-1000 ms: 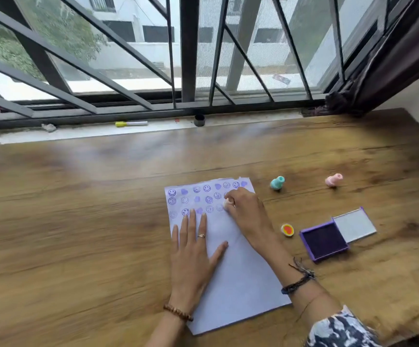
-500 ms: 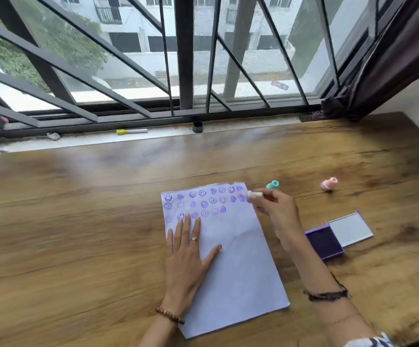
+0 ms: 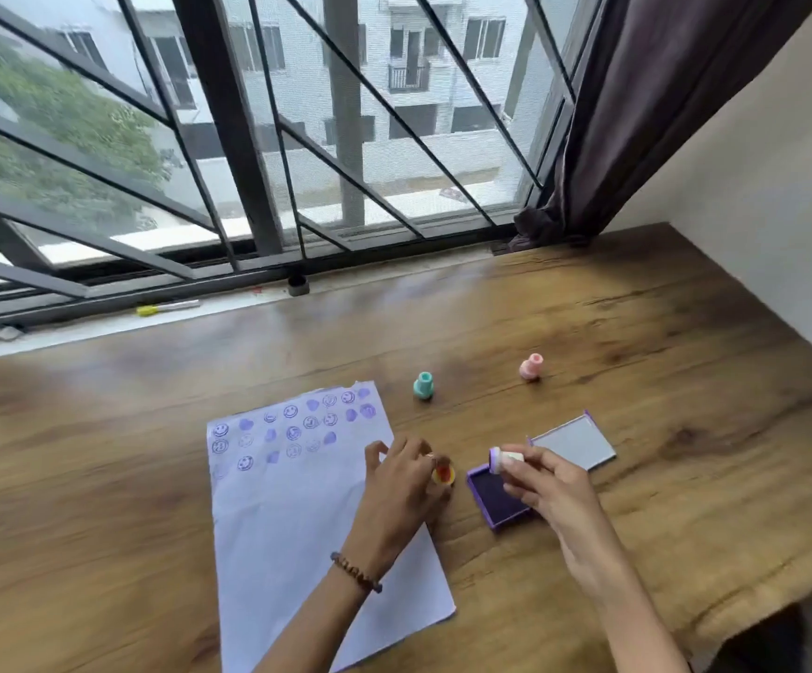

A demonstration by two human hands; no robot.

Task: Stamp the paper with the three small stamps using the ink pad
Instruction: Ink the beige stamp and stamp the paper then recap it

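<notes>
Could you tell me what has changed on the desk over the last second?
The right hand lifted the white stamp off the paper and carried it right, over the ink pad. The left hand left the paper and closed its fingers on the orange cap. The teal stamp, pink stamp and ink pad stayed put.

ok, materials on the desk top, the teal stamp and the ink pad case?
Desk top: wood or wood-look laminate, visible grain and knots, slight sheen near the window. Teal stamp: looks like moulded plastic, uniform colour, smooth. Ink pad case: probably plastic, thin purple rim around a dark pad.
</notes>
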